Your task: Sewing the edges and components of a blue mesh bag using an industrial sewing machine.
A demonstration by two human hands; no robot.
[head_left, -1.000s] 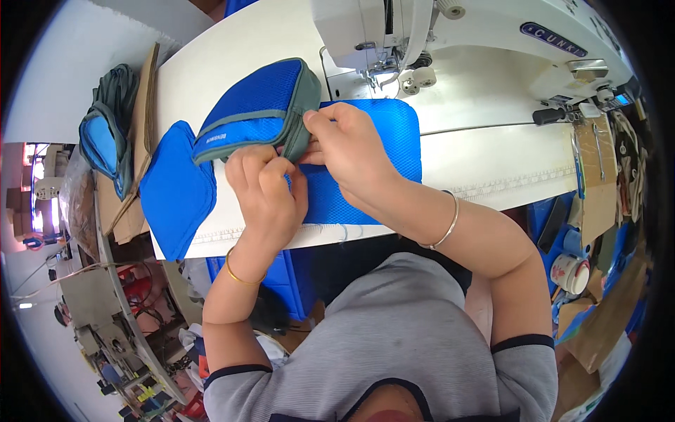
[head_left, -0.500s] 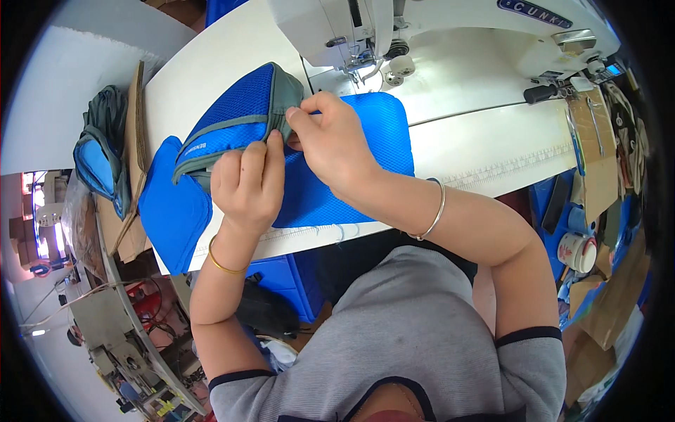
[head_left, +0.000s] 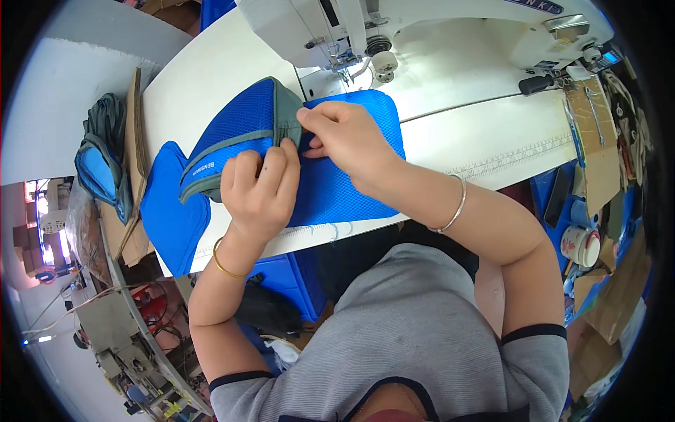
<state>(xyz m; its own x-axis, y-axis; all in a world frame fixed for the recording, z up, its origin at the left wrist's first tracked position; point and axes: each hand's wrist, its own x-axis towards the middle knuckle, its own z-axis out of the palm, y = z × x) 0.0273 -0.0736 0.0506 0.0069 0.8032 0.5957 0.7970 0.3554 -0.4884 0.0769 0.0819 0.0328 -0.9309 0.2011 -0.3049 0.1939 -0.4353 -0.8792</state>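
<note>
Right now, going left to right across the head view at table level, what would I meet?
Grey-and-blue fabric bundle, upright cardboard, plain blue fabric piece, blue-and-grey pouch, right hand, black tool handle, silver metal tool.

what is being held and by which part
A blue and grey pouch: the left hand holds its near edge; the right hand appears to pinch its grey right side.

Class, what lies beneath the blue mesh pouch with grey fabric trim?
Around the pouch, a flat blue textured-fabric panel and smooth blue fabric show on the white tabletop. How far, if at all, either runs beneath is hidden by the pouch and left hand.
</note>
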